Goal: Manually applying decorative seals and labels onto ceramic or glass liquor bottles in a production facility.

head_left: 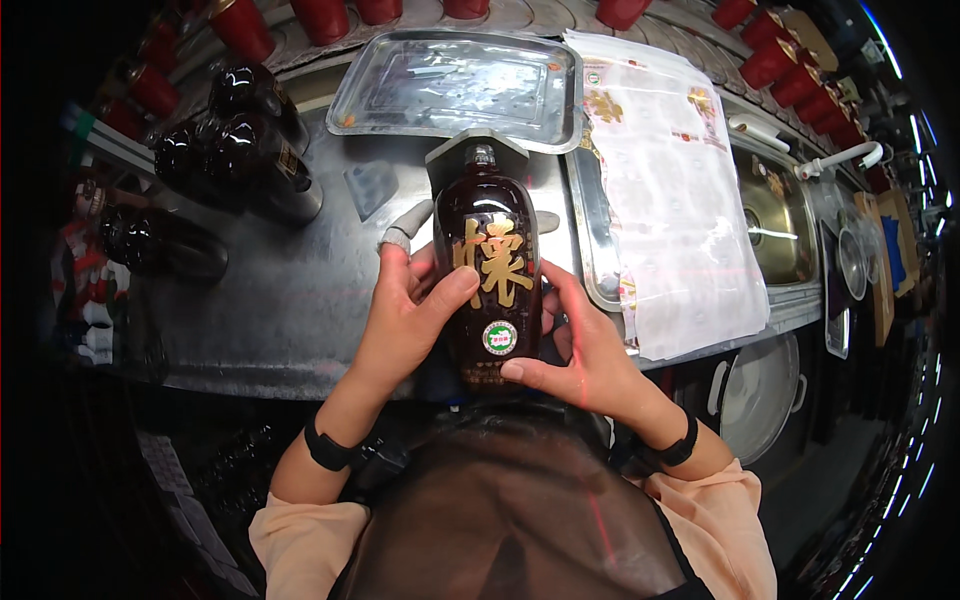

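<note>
A dark brown glass bottle [487,270] with raised gold characters is held between my two hands, its neck pointing away from me. Near its base sits a round green and white sticker [500,338]. My left hand [412,300] grips the left side, thumb on the front; a pale grey covering shows on one fingertip. From the lower right, my right hand [580,350] closes on the bottle, thumb by the sticker and fingers partly hidden behind. An angular metal bracket [436,160] stands behind the bottle's neck.
Several dark bottles [262,165] stand on the metal table's left. A shallow metal tray [455,85] lies beyond the bracket. To the right, printed label sheets [680,210] rest over another tray [592,240], beside a sink [785,225]. Red cups [240,28] line a conveyor at the back.
</note>
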Tool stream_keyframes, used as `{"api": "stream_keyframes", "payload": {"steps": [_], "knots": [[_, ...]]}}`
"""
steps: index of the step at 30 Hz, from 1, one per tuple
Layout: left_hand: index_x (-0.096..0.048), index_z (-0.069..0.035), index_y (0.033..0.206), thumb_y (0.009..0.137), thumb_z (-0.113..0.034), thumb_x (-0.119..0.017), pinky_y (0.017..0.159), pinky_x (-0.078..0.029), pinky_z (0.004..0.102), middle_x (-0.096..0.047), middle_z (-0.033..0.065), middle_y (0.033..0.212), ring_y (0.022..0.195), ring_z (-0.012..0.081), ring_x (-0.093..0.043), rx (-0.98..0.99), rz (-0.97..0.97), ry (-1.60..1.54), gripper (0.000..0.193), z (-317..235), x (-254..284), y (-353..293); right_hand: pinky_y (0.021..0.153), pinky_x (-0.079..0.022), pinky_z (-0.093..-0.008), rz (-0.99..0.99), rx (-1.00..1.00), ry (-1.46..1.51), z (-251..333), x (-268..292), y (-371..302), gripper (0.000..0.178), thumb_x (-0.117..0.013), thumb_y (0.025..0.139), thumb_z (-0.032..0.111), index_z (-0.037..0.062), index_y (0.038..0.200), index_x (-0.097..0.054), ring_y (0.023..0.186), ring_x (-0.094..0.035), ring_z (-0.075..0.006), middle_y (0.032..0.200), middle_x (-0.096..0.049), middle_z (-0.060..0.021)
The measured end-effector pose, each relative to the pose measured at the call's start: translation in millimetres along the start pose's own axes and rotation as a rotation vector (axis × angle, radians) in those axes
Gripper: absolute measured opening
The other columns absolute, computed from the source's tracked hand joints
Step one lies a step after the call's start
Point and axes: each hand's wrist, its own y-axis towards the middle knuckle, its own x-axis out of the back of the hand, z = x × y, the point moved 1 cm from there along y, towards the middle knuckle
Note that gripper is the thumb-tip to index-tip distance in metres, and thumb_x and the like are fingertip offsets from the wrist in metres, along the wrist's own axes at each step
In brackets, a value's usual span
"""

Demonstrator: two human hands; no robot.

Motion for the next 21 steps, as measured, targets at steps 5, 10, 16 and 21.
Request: {"api": "stream_keyframes", "payload": {"steps": [5, 10, 16, 21], "knots": [[-0.014, -0.003, 0.152, 0.093, -0.015, -0.068, 0.105, -0.043, 0.0374, -0.05, 0.0238, 0.14, 0.125, 0.0237, -0.054, 0.022, 0.001, 0.012, 0.081, 2, 3, -2, 0.063, -0.044, -0.0277, 0.029, 0.004, 0.025, 2, 1, 1, 0.101, -0.085, 0.075, 0.043, 0.0009, 0.149, -0.031, 0.071, -0.053, -0.0144, 0.089, -0.053, -0.0062], [-0.008, -0.002, 0.154, 0.087, -0.021, -0.077, 0.114, -0.032, 0.0399, -0.043, 0.025, 0.146, 0.136, 0.0275, -0.043, -0.006, 0.105, 0.079, 0.098, 11, 20, -21, 0.052, -0.034, -0.0187, 0.027, -0.117, 0.325, -6, 7, 2, 0.071, -0.078, 0.086, 0.02, 0.0039, 0.144, -0.041, 0.058, -0.039, -0.0016, 0.09, -0.053, 0.0004], [-0.006, -0.001, 0.156, 0.074, -0.025, -0.089, 0.118, -0.023, 0.0398, -0.025, 0.0224, 0.157, 0.148, 0.0301, -0.026, -0.042, 0.195, 0.284, 0.118, 16, 27, -36, 0.049, -0.03, -0.0176, 0.057, -0.066, 0.319, -12, 5, -3, 0.074, -0.081, 0.082, 0.018, 0.0049, 0.143, -0.042, 0.055, -0.034, -0.0006, 0.095, -0.051, 0.001], [-0.006, -0.001, 0.156, 0.074, -0.025, -0.089, 0.119, -0.022, 0.0395, -0.025, 0.0218, 0.157, 0.148, 0.0298, -0.025, -0.022, 0.192, 0.213, 0.118, 17, 27, -36, 0.048, -0.03, -0.0176, 0.057, -0.053, 0.304, -14, 4, -1, 0.076, -0.083, 0.08, 0.02, 0.0051, 0.143, -0.042, 0.055, -0.034, -0.0008, 0.095, -0.05, 0.0009]]}}
